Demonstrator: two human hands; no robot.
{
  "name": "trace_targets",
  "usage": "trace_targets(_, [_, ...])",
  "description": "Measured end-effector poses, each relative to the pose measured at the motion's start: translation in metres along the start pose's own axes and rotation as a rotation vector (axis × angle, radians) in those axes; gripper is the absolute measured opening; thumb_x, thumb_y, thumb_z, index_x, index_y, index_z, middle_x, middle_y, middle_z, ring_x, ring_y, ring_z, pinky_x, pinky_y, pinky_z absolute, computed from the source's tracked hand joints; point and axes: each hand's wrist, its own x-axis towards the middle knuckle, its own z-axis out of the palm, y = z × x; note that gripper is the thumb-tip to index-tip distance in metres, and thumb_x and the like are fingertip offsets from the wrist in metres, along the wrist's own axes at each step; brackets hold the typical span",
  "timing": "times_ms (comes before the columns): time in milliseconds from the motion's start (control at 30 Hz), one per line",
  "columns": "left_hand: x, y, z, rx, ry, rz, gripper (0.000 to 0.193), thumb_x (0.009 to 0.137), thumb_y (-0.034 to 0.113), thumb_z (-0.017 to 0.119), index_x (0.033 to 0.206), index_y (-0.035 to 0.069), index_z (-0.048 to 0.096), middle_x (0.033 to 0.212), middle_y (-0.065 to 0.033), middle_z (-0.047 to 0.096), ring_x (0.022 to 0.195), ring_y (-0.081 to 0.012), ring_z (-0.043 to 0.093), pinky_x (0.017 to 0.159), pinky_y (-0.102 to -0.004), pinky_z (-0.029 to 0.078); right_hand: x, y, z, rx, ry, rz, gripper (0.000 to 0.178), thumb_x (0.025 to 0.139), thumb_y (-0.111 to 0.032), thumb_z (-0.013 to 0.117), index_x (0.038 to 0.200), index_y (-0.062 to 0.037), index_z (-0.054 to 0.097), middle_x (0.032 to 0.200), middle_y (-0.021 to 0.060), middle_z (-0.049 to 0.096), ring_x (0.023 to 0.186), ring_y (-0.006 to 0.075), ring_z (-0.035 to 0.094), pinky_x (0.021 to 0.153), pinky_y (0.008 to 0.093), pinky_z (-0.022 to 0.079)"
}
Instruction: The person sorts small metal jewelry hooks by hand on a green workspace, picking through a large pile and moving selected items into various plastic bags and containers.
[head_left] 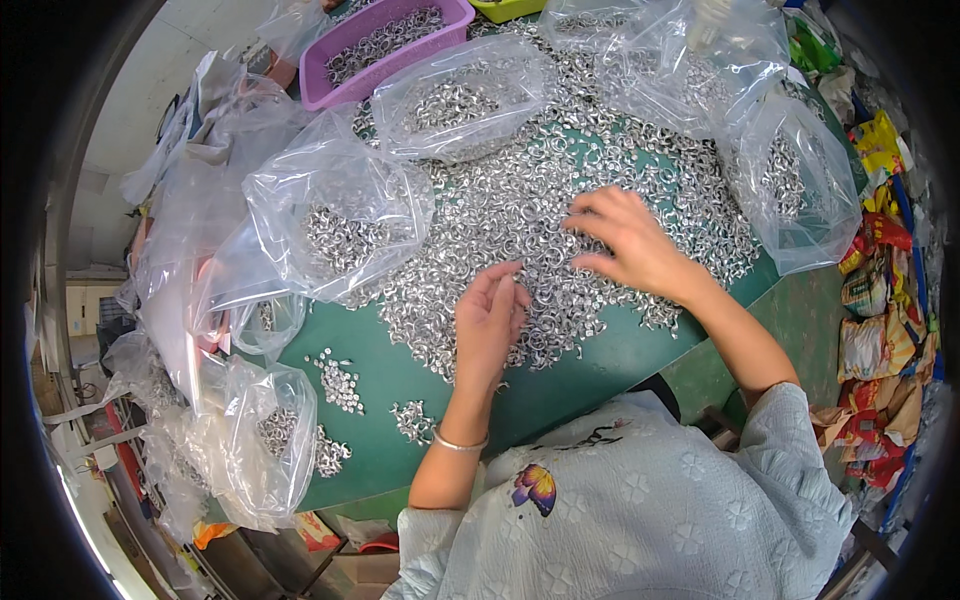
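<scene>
Left hand point(488, 318): fingers curled, grip unclear | right hand point(625, 240): fingers parted | silvery ring-like metal pieces point(500, 210): likely light, stiff, slick; pinch edges

No lettering that can be read
Coloured packages point(880, 345) along the right side bear print too small and blurred to make out; dark, script-like marks point(603, 436) on the pale shirt point(650, 520), near its butterfly print point(535, 488), cannot be told as writing.
</scene>
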Motion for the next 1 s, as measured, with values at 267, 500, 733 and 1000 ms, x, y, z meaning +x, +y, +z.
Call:
trace_targets(267, [0.006,-0.005,-0.001,0.959,0.038,0.371,0.018,0.078,0.010,0.068,0.093,0.000,0.064,0.052,-0.0003,0.042,0.047,-0.0078,0.036,0.044,-0.0258,0.031,-0.011,0.034,0.009,-0.085,-0.002,-0.135,0.042,0.074,-0.035,0.067,0.107,-0.0107,0.057,0.107,0.0071,0.052,0.106,0.0259,0.047,0.095,0.0423,0.031])
trace_targets(500, [0.003,-0.018,0.004,1.258,0.064,0.646,0.023,0.075,0.014,0.069,0.096,0.007,0.063,0.055,-0.0102,0.052,0.048,-0.0244,0.052,0.047,-0.0350,0.040,0.000,0.059,0.004,-0.104,0.145,0.024,0.026,0.076,-0.020,0.067,0.098,-0.0084,0.059,0.103,0.0061,0.053,0.103,0.0251,0.048,0.092,0.0403,0.031])
trace_targets(733, [-0.004,-0.016,-0.003,1.272,0.256,0.558,0.015,0.082,0.013,0.059,0.095,0.007,0.060,0.070,-0.0132,0.062,0.058,-0.0302,0.060,0.052,-0.0384,0.046,-0.017,-0.020,0.010,0.166,-0.071,-0.221,0.044,0.072,-0.027,0.069,0.112,-0.0114,0.056,0.120,0.0096,0.050,0.119,0.0283,0.041,0.098,0.0435,0.031])
trace_targets(1000, [-0.034,-0.003,-0.044,0.105,0.246,0.304,0.017,0.093,0.008,0.047,0.103,-0.001,0.057,0.057,0.0053,0.046,0.044,-0.0021,0.034,0.038,-0.0184,0.023,-0.004,-0.032,0.051,-0.059,-0.222,-0.357,0.059,0.075,-0.047,0.062,0.120,-0.0112,0.051,0.132,0.0097,0.041,0.131,0.0306,0.028,0.105,0.0533,0.022])
